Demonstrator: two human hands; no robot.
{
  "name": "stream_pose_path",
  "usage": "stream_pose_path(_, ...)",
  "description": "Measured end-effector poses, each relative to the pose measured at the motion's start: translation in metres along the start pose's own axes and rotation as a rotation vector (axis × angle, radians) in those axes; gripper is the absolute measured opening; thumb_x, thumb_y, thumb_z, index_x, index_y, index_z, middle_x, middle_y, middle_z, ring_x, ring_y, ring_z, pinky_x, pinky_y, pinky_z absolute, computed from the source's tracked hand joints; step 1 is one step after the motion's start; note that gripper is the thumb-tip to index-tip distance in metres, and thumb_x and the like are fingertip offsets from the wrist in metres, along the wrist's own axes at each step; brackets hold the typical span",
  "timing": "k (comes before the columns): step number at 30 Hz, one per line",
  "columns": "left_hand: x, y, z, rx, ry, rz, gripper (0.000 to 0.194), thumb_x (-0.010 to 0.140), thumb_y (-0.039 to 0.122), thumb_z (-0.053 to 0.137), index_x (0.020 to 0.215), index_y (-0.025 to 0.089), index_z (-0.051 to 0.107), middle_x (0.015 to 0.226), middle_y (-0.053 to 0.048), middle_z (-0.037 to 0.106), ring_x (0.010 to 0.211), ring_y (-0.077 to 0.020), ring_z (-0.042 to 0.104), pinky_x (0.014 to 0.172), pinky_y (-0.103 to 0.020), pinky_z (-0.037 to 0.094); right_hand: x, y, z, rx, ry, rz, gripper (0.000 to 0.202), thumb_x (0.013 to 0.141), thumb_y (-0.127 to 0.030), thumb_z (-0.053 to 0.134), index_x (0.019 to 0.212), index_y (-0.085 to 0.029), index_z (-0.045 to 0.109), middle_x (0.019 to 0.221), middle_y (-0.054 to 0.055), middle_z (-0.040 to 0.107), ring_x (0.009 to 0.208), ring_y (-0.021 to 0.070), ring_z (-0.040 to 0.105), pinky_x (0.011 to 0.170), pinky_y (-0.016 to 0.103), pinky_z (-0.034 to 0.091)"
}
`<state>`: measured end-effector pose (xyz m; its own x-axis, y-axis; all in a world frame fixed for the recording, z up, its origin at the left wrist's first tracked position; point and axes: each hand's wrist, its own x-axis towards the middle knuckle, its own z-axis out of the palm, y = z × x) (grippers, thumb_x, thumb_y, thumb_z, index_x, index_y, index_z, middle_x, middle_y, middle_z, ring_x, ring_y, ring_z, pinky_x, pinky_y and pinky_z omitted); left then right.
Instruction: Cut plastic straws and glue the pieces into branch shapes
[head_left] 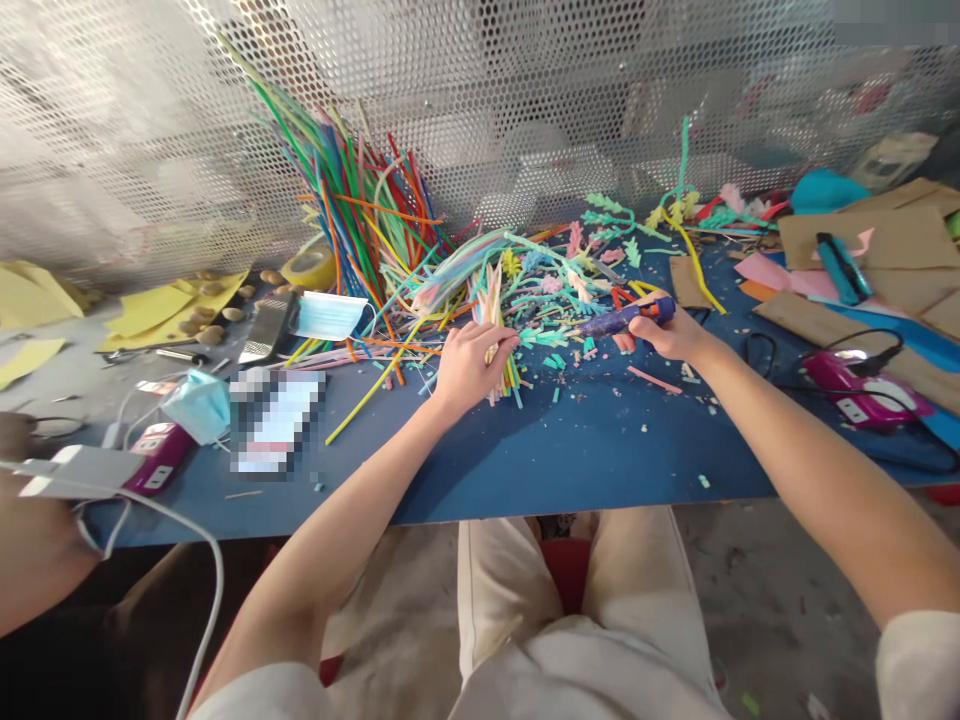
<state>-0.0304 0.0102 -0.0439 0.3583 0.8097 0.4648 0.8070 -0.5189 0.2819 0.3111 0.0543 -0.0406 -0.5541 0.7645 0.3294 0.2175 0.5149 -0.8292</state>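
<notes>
My right hand [667, 335] is closed around a dark blue glue gun [615, 320], whose nozzle points left. Just beyond the nozzle is a mint-green pipe-cleaner sprig [547, 337]. The fingertips of my left hand [474, 368] are pinched together at the sprig's left end. Under and behind that hand lies a bundle of pale pipe cleaners [491, 295], partly hidden by the fingers. Small mint-green snippets [555, 361] are scattered on the blue table [555, 450] below the sprig.
Tall coloured pipe cleaners [337, 210] lean against the perforated metal screen [540, 100]. Face masks [330, 315], a blurred-out phone [277, 420] and a purple power strip [161, 455] lie left. Cardboard [862, 240] and another purple power strip [862, 390] are right. Another person's arm [45, 540] shows at left.
</notes>
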Motion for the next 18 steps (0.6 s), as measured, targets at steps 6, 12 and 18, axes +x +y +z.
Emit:
stream_pose_path(6, 0.000, 0.000, 0.000, 0.010, -0.013, -0.011, 0.041, 0.113, 0.048, 0.047, 0.114, 0.025, 0.080, 0.110, -0.007, 0.082, 0.103, -0.0242, 0.070, 0.093, -0.038, 0.046, -0.001, 0.003, -0.002, -0.011, -0.005, 0.002, 0.071, 0.091, -0.086, 0.059, 0.056, -0.026, 0.055, 0.055, 0.005, 0.060, 0.056, 0.0200, 0.059, 0.061, 0.039, 0.051)
stream_pose_path(12, 0.000, 0.000, 0.000, -0.013, -0.005, -0.011, 0.038, 0.112, 0.047, 0.048, 0.113, 0.025, 0.080, 0.110, -0.006, 0.082, 0.103, -0.0238, 0.070, 0.093, -0.038, 0.047, 0.000, 0.003, -0.002, -0.041, -0.023, -0.016, 0.070, 0.095, -0.083, 0.058, 0.057, -0.024, 0.055, 0.054, 0.003, 0.057, 0.052, 0.0163, 0.053, 0.057, 0.035, 0.043)
stream_pose_path(18, 0.000, -0.003, 0.000, -0.139, 0.053, -0.054, 0.038, 0.112, 0.046, 0.049, 0.109, 0.023, 0.079, 0.105, -0.005, 0.082, 0.089, -0.0198, 0.068, 0.088, -0.034, 0.049, -0.005, 0.003, -0.017, -0.072, -0.038, 0.031, 0.067, 0.096, -0.076, 0.064, 0.060, -0.020, 0.062, 0.057, 0.004, 0.062, 0.054, 0.0140, 0.056, 0.059, 0.032, 0.042)
